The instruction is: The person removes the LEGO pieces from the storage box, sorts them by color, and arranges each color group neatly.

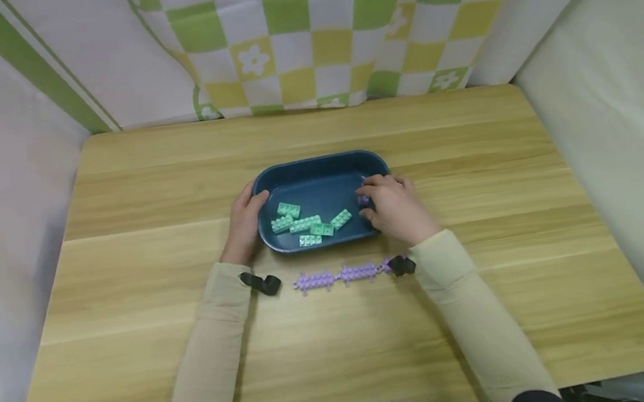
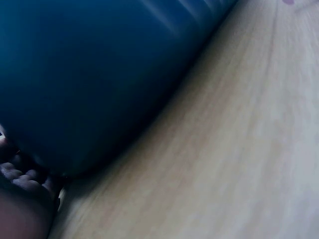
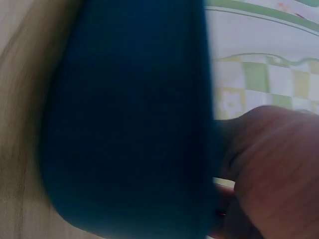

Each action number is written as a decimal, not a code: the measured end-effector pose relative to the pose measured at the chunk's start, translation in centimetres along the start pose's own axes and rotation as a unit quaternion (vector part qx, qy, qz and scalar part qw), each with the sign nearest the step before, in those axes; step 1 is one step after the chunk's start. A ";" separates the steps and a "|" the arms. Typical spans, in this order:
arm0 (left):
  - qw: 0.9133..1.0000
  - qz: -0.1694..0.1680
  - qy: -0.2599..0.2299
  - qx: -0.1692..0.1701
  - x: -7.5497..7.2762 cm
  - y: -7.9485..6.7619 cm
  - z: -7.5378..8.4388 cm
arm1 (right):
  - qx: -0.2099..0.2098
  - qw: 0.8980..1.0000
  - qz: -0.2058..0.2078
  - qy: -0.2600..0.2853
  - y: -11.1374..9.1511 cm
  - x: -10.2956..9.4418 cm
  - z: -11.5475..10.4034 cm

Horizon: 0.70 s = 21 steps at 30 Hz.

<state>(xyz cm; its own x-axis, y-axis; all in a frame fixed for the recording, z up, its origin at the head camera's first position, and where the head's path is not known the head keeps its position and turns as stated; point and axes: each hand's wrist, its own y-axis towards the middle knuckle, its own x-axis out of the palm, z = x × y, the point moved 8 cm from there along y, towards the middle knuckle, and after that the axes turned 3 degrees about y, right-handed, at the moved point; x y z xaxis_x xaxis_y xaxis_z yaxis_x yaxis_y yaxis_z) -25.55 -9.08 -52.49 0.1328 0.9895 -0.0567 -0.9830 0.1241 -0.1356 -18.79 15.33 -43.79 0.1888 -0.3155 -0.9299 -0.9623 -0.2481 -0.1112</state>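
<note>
A dark blue tray (image 1: 320,185) rests on the wooden table. My left hand (image 1: 244,219) grips its left end, thumb over the rim and the other fingers outside; curled fingers (image 2: 25,177) show low in the left wrist view. Over the tray's right end, my right hand (image 1: 396,206) reaches inside and pinches a dark purple building block (image 1: 362,200) between thumb and fingers. That block is partly hidden by the hand, and the tray wall hides the fingertips in the right wrist view. Several mint-green studded blocks (image 1: 305,224) lie in the tray's left and middle part.
In front of the tray, a chain of light purple studded pieces (image 1: 358,272) lies across the table (image 1: 315,359). Its right end is partly covered by the black wrist strap (image 1: 402,265). Behind the table hangs a green and yellow checked cloth (image 1: 295,53).
</note>
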 end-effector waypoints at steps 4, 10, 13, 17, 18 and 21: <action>1.000 -0.002 -0.005 -0.009 0.1 -0.1 -0.1 | 0.012 0.999 -0.009 -0.035 0.9 0.5 0.3; 1.000 0.002 -0.008 -0.018 -0.2 -0.5 -0.2 | 0.022 0.998 -0.005 -0.055 1.6 1.1 0.3; 1.000 -0.001 -0.009 -0.027 -0.2 -0.6 -0.3 | 0.023 0.997 0.002 -0.069 1.8 1.3 0.3; 1.000 -0.005 -0.012 -0.026 0.0 -0.5 -0.1 | 0.026 0.995 0.022 -0.089 2.1 1.3 0.4; 1.000 -0.005 -0.012 -0.027 0.0 -0.5 -0.1 | 0.028 0.995 0.025 -0.093 2.1 1.2 0.5; 1.000 -0.004 -0.010 -0.026 0.1 -0.5 -0.1 | 0.034 0.994 0.023 -0.105 2.3 1.4 0.8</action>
<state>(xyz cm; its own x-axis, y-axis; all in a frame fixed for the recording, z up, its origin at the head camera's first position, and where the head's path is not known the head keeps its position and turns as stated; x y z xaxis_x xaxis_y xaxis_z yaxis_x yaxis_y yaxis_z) -25.03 -9.07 -52.48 0.1366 0.9900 -0.0352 -0.9738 0.1277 -0.1880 -20.86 15.05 -45.58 0.1065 -0.1247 -0.9865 -0.9813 -0.1734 -0.0840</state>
